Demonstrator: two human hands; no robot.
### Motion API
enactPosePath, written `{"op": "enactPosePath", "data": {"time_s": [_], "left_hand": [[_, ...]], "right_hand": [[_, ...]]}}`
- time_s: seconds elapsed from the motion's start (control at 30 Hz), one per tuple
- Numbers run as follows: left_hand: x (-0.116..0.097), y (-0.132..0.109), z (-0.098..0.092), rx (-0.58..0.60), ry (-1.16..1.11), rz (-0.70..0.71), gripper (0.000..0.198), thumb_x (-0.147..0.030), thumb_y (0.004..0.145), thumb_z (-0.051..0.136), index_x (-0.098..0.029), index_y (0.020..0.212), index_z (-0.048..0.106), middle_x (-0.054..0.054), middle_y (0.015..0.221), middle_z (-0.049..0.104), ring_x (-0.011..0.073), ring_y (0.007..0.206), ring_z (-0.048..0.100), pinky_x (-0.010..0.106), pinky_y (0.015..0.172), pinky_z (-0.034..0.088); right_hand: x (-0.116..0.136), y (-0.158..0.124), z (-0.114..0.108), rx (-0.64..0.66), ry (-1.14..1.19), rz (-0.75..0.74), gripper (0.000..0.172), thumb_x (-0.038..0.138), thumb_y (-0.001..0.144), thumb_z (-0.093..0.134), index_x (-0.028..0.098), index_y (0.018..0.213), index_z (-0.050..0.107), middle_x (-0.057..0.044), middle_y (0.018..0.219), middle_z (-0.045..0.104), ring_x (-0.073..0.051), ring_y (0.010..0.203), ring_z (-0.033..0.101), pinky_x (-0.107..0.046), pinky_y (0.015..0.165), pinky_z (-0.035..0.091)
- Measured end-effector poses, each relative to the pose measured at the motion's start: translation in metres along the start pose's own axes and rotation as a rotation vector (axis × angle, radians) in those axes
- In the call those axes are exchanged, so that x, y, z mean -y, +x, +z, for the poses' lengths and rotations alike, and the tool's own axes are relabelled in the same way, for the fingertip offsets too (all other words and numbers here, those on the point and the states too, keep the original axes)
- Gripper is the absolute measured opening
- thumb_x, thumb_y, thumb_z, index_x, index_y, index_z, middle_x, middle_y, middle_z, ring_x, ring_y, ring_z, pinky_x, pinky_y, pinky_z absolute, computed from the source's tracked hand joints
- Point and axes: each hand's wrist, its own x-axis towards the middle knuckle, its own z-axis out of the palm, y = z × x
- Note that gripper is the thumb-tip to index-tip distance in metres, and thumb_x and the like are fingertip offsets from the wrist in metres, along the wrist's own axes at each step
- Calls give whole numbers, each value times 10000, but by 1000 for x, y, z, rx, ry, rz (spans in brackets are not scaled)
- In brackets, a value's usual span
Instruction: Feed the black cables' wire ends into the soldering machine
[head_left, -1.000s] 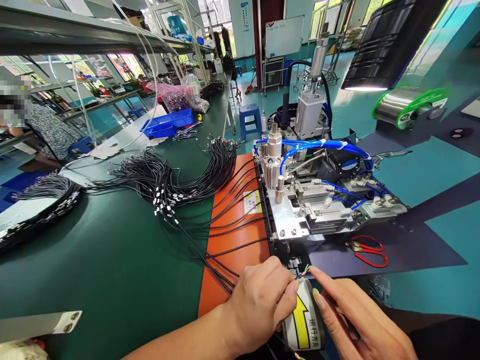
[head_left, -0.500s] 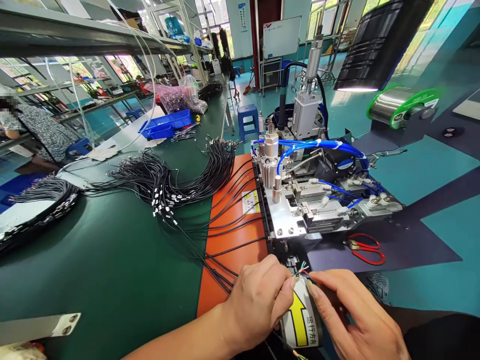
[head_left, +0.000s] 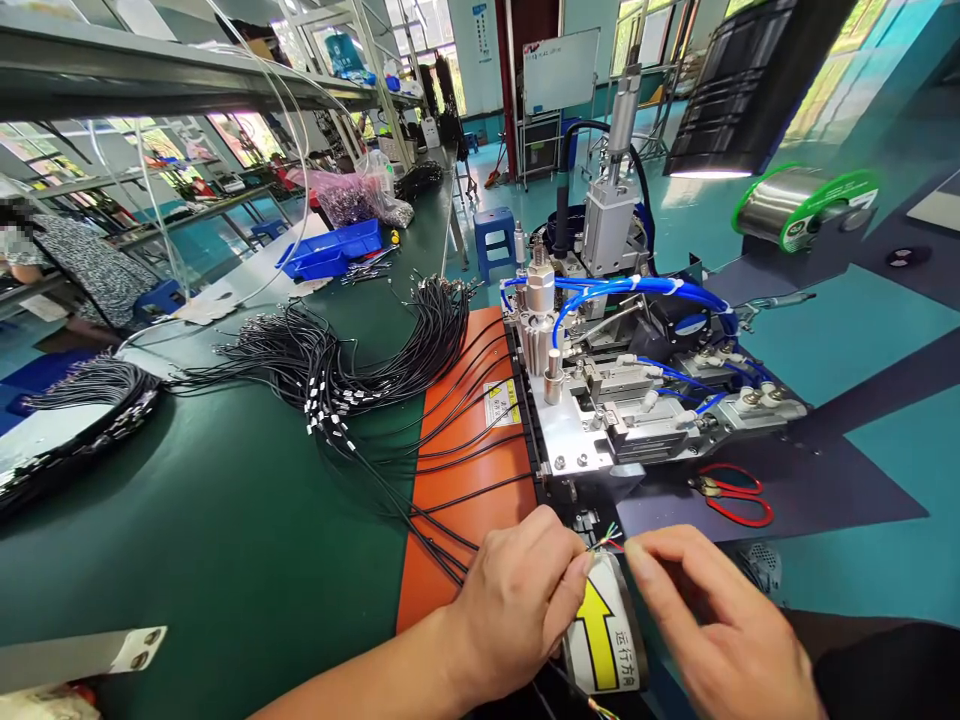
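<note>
My left hand (head_left: 529, 590) is closed around the end of a black cable, pinching it between thumb and forefinger. Thin coloured wires (head_left: 609, 538), green, white and red among them, fan out from its fingertips. My right hand (head_left: 712, 610) has thumb and forefinger pressed together at the tip of the red wire. Just below the fingers sits a rounded white surface with a yellow arrow label (head_left: 600, 635). Another cable end with bare coloured wires (head_left: 600, 708) hangs at the bottom edge.
A metal fixture with air cylinders (head_left: 645, 400) and blue hoses stands ahead, several black cables (head_left: 480, 455) leading into it across an orange plate (head_left: 442, 500). Red-handled scissors (head_left: 735, 495) lie to its right. A solder spool (head_left: 806, 205) and cable bundles (head_left: 322, 370) are farther off.
My right thumb and forefinger have come together and shifted slightly right. The coloured wires now reach between the two hands. My left hand stays nearly in place.
</note>
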Motion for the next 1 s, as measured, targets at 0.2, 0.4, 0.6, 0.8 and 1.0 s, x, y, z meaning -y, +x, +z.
{"op": "enactPosePath", "data": {"time_s": [0.2,0.4,0.6,0.8,1.0], "left_hand": [[-1,1,0,4,24,29,227,-225,1025,454,-162,884,620,33,781,544,147,647,514,276,567,376],[-2,1,1,-11,89,83,234,-223,1019,475,-157,857,631,24,742,534,142,606,478,278,537,350],[-4,1,2,-37,150,131,221,-211,1014,491,-153,863,641,23,729,548,148,604,467,286,536,346],[-4,0,0,-62,133,170,192,-205,1009,510,-141,1127,647,33,808,615,163,673,522,299,588,376],[-3,-1,-3,-46,158,226,308,-212,1038,377,-161,1199,634,56,819,604,177,701,510,316,632,337]], "right_hand": [[-4,9,-13,198,186,356,292,504,934,621,273,1092,705,-1,905,729,-155,760,709,-148,652,574],[-4,6,-10,203,140,386,295,545,913,631,270,989,708,2,919,734,-157,833,709,-122,701,560],[-1,2,-10,130,15,282,268,515,944,598,266,969,697,18,857,718,-114,698,682,-99,642,534],[-6,1,-13,253,103,360,319,534,968,558,261,1099,659,7,883,720,-142,784,684,-128,679,542],[-7,5,-22,375,115,336,305,517,990,534,250,1070,659,5,839,689,-144,758,653,-147,673,543]]}}
